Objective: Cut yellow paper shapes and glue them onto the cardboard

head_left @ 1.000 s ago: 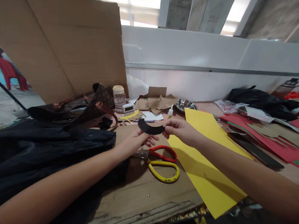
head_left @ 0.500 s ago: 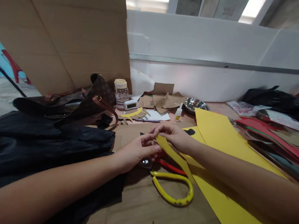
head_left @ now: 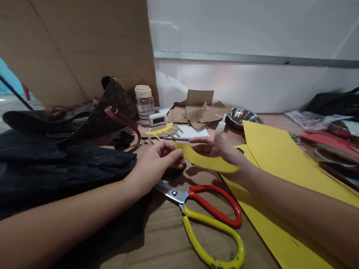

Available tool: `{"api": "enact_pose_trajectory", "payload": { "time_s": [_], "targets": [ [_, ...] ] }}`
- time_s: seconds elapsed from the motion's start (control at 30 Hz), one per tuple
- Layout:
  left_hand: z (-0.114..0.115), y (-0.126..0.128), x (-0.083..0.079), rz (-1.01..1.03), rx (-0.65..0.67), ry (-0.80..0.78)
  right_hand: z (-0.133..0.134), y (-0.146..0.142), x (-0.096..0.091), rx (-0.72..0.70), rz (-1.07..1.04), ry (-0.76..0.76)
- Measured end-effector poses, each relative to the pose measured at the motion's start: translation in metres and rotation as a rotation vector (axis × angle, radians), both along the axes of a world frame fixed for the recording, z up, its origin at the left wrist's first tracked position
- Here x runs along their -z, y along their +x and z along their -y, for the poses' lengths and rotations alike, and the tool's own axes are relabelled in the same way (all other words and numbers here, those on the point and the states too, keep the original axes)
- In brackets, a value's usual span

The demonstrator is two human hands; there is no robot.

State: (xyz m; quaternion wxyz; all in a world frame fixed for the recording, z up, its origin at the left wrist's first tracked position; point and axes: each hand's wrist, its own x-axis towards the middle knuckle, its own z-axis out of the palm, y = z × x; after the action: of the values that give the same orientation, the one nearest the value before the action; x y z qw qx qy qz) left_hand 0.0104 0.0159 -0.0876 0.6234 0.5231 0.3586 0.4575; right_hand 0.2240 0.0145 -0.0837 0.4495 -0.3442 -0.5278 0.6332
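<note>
A curved strip of yellow paper or thin foam [head_left: 202, 159] is held at its left end between the thumb and fingers of my left hand [head_left: 155, 163]. Behind the strip is my right hand [head_left: 226, 150], its fingers stretched out and thumb raised; the strip crosses in front of its palm, and I cannot tell if they touch. Below both hands, scissors [head_left: 179, 196] with one red and one yellow handle lie on the cardboard [head_left: 160, 246]. Part of their blades is hidden by my left hand. Large yellow sheets [head_left: 272, 154] lie under my right forearm.
Black fabric [head_left: 79, 166] and a brown handbag [head_left: 118, 101] are at the left. Further back stand a jar [head_left: 144, 106], a small digital display [head_left: 158, 119], cut cardboard pieces [head_left: 208, 111], a glue bottle [head_left: 220, 125] and a metal bowl [head_left: 244, 116]. Red sheets [head_left: 334, 143] lie right.
The strip has swung from hanging down to nearly level. My right hand has let go of its upper end and opened, moving right. The scissors are less covered now, and the view has tilted down.
</note>
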Motion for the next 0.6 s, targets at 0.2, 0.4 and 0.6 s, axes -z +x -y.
{"api": "enact_pose_trajectory", "payload": {
  "time_s": [0.2,0.4,0.6],
  "targets": [
    [-0.018,-0.008,0.002,0.005,-0.133,0.006,-0.006,0.001,0.007,0.299,0.212,0.023],
    [-0.015,-0.006,0.009,-0.039,-0.061,0.065,-0.007,0.005,0.011,0.444,0.291,0.148],
    [-0.018,-0.007,0.002,-0.207,0.011,0.158,-0.001,0.007,0.007,0.325,0.375,0.234]
  ]
}}
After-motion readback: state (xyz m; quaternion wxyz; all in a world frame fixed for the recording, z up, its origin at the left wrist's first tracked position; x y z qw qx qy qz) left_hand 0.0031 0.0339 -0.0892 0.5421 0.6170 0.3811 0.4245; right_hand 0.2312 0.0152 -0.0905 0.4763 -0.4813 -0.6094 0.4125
